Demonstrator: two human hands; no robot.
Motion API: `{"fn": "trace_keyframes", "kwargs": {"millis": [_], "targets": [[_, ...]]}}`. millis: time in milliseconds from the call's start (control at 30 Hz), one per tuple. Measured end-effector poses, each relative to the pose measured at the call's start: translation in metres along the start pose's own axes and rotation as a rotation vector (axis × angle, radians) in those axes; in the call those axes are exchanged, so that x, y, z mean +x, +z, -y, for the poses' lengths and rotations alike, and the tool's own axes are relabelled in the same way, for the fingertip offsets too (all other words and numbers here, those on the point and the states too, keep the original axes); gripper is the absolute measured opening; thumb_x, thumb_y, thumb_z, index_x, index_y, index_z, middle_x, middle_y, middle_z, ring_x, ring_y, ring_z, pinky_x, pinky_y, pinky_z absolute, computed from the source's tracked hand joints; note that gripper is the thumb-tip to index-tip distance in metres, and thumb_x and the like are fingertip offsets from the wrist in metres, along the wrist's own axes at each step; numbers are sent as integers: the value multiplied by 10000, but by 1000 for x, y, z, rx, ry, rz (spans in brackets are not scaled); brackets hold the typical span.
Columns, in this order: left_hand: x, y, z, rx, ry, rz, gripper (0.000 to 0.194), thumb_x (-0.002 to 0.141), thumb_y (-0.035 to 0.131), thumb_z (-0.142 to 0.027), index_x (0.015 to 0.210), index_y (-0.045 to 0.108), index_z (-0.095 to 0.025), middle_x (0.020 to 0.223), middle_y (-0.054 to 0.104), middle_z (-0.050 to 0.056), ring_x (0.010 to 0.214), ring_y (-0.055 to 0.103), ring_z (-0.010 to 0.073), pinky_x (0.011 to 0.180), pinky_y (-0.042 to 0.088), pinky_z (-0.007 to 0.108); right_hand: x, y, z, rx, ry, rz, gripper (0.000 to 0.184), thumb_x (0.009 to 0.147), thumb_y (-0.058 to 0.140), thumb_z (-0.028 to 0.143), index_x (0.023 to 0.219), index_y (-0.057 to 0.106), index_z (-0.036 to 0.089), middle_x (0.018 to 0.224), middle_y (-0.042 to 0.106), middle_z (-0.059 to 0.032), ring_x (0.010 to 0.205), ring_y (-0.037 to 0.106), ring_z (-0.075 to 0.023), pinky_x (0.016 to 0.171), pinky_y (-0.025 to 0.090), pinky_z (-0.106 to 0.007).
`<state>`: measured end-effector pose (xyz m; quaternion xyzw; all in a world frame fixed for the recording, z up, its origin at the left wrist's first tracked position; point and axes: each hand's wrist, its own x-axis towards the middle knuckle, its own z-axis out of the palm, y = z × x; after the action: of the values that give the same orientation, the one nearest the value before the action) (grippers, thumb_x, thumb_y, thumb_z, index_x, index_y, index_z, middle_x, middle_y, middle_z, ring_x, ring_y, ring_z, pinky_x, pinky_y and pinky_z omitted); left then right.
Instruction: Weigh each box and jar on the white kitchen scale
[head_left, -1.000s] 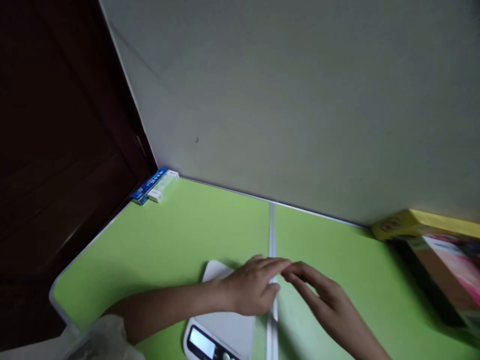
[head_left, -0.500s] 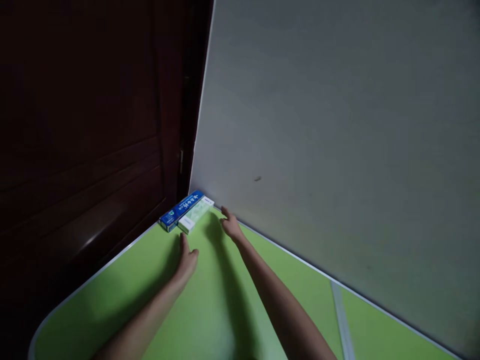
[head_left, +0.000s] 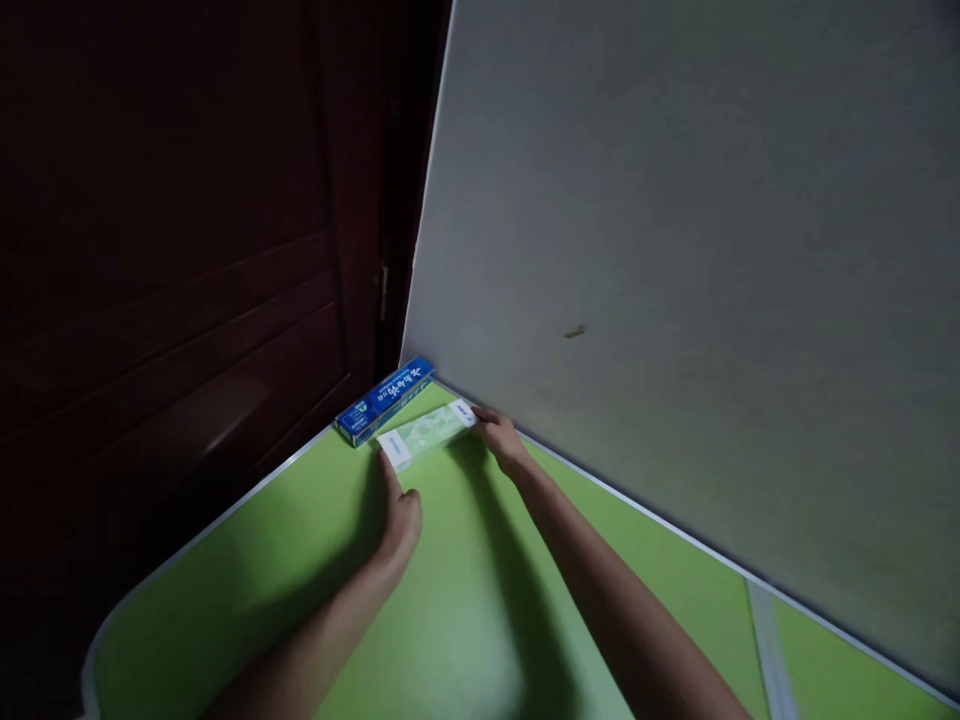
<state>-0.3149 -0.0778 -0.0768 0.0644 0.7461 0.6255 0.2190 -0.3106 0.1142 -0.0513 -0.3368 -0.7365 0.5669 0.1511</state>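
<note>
Smooth green, pale-rimmed tabletop stretches before a grey wall and a dark reddish-brown panelled door, with a long, white-lettered blue cardboard box in their corner. Just right of the blue box is a pale green-and-white oblong carton: the partly open left hand touches its near end with an extended finger, while the right hand meets the far end with bent fingers, its grip unclear.

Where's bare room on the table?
Free: green tabletop between the forearms, left of them to the rounded edge, right of them to the pale strip. Crowded: far corner, with blue box, green-white box, left hand and right hand.
</note>
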Motion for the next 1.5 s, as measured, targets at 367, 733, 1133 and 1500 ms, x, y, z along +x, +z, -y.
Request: {"fn": "trace_keyframes", "kwargs": {"millis": [367, 733, 1133, 1500], "targets": [[-196, -69, -21, 54, -126, 592, 915, 667, 389, -42, 1513, 154, -298, 1587, 133, -115, 1469, 66, 172, 1195, 33, 378, -330, -110, -21, 147, 77, -317, 636, 589, 509, 143, 1195, 640, 286, 1331, 572, -30, 1222, 538, -266, 1068, 398, -435], [-240, -84, 29, 249, -59, 809, 927, 606, 409, -137, 1510, 214, -201, 1578, 169, -80, 1467, 85, 182, 1196, 60, 349, -478, -52, -87, 214, 124, -628, 650, 695, 448, 93, 1281, 558, 353, 1320, 513, -26, 1213, 529, -243, 1051, 460, -472], [-221, -85, 17, 342, 158, 723, 847, 654, 420, -126, 1485, 260, -147, 1575, 240, 38, 1459, 177, 212, 1207, 98, 384, -504, -75, -102, 249, 199, -660, 469, 794, 538, 243, 1262, 538, 270, 1352, 526, -97, 1220, 531, -275, 1051, 430, -499], [-182, -79, -12, 756, 465, 918, 712, 755, 593, -242, 1425, 358, -304, 1228, 506, 59, 1073, 579, 224, 1037, 435, 400, -485, -102, -90, 62, 146, -316, 591, 856, 577, 338, 1402, 351, 341, 1347, 478, -90, 1033, 594, -228, 914, 530, -472]]}}
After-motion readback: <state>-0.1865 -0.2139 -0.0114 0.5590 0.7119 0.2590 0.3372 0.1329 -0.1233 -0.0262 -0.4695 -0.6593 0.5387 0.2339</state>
